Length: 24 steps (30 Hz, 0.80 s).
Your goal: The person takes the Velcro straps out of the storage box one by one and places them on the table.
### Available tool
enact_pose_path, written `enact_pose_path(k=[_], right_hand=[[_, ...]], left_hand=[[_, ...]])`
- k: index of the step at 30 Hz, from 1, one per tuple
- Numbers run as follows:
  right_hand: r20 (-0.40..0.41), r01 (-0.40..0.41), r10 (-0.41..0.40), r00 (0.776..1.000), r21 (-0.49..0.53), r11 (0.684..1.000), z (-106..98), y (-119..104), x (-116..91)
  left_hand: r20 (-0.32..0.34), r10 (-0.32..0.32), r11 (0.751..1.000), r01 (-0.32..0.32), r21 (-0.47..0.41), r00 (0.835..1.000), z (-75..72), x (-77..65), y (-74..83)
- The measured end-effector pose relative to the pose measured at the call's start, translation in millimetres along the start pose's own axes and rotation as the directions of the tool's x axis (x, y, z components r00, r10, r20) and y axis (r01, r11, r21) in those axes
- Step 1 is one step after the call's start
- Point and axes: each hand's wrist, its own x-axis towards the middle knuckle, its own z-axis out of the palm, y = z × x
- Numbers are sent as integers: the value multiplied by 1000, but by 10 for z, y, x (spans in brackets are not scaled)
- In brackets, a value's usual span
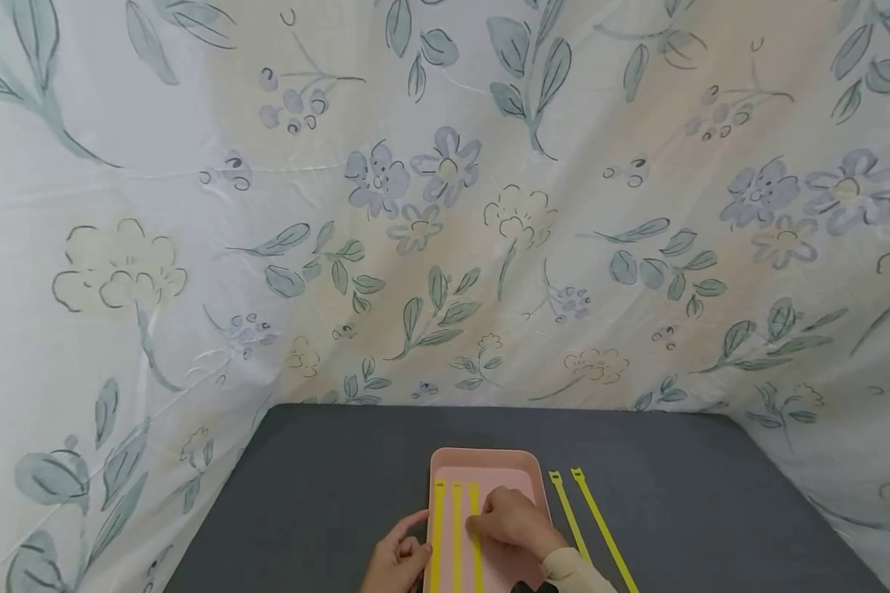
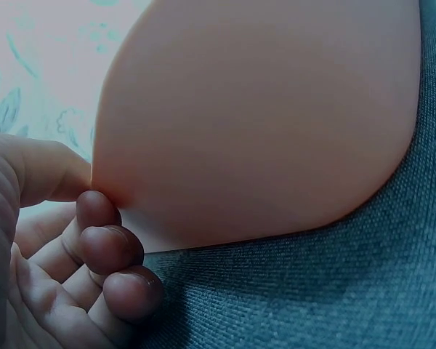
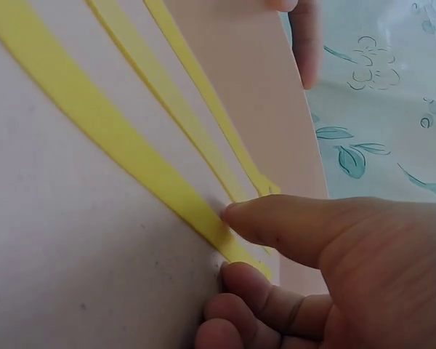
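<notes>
A pink rectangular tray [image 1: 489,455] lies on the dark table with three yellow cable ties, slotted heads at the far end, side by side in it. My left hand [image 1: 399,558] holds the tray's left edge, thumb at the rim and fingers curled against the outer wall [image 2: 276,131]. Inside the tray, my right hand [image 1: 515,520] pinches the rightmost cable tie [image 3: 131,145] near its head between thumb and index finger. The middle cable tie [image 1: 456,527] and the left cable tie [image 1: 437,527] lie flat, roughly parallel to it.
Right of the tray, two more yellow cable ties, a nearer one [image 1: 568,511] and a farther one [image 1: 601,523], lie slanted on the dark table [image 1: 326,469]. A floral curtain [image 1: 445,247] hangs behind and along both sides of the table.
</notes>
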Motion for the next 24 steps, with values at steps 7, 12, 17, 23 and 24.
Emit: enact_pose_path(k=[7, 12, 17, 23, 24], right_hand=[[3, -36, 36, 999, -23, 999, 11, 1, 36], [13, -43, 43, 999, -17, 999, 4, -6, 34], [27, -23, 22, 999, 6, 1000, -15, -9, 15], [35, -1, -1, 999, 41, 999, -36, -9, -16], [33, 4, -6, 999, 45, 999, -39, -8, -19]], left_hand=[[-9, -11, 1000, 11, -9, 1000, 17, 6, -2], [-9, -12, 1000, 11, -5, 1000, 15, 0, -5], [-11, -21, 1000, 21, -17, 1000, 18, 0, -3], [-9, -22, 1000, 22, -21, 1000, 13, 0, -6], [-12, -22, 1000, 21, -19, 1000, 12, 0, -6]])
